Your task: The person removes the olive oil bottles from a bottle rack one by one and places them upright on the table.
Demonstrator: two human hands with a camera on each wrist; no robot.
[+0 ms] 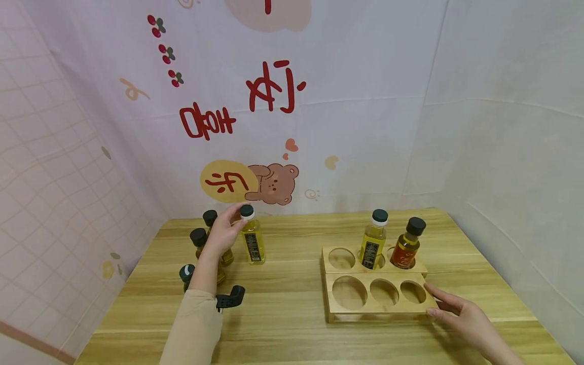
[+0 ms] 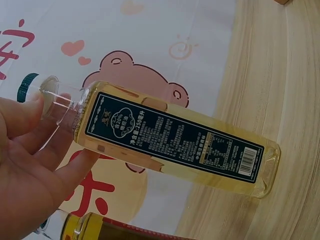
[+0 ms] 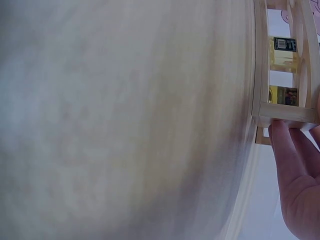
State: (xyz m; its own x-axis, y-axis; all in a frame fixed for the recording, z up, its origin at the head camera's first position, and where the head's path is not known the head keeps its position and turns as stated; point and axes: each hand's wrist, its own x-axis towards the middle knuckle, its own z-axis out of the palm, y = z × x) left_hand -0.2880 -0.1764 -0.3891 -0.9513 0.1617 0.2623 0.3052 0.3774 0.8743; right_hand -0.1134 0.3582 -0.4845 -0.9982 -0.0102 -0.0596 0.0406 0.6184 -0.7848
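Near left, beige sleeve [image 1: 193, 324] w/ a blk wrist device [image 1: 230, 298] at its cuff, over the wood-grain table [image 1: 283, 324]. Near right, R hand [image 1: 465, 319] touches the right end of the 2-tier wood rack [image 1: 374, 308], fingers fairly straight, thumb apart from them. Rack sits right of ctr: 3 round holes in the lower near tier, 3 in the upper far tier.

Left side, partly hidden by the L arm, 3 btls run near to far: grn-cap btl [image 1: 186, 274], then mid blk-cap btl [image 1: 198, 237], then far blk-cap btl [image 1: 210, 218].

Farther up, L hand [image 1: 222, 233] pinches the top of the held oil btl [image 1: 254, 247] btwn thumb & fingers. That btl is left of ctr, roughly upright, near the blk-cap pair, well apart from the rack; yellow liquid, dark label w/ barcode, grn cap. Can't tell if its base touches the table.

Far tier: matching oil btl [image 1: 372, 247] in the middle hole, red-label btl [image 1: 405, 249] w/ blk cap in the right hole.

Behind all: white cloth [image 1: 365, 126] w/ bear print [image 1: 276, 185] & red characters.
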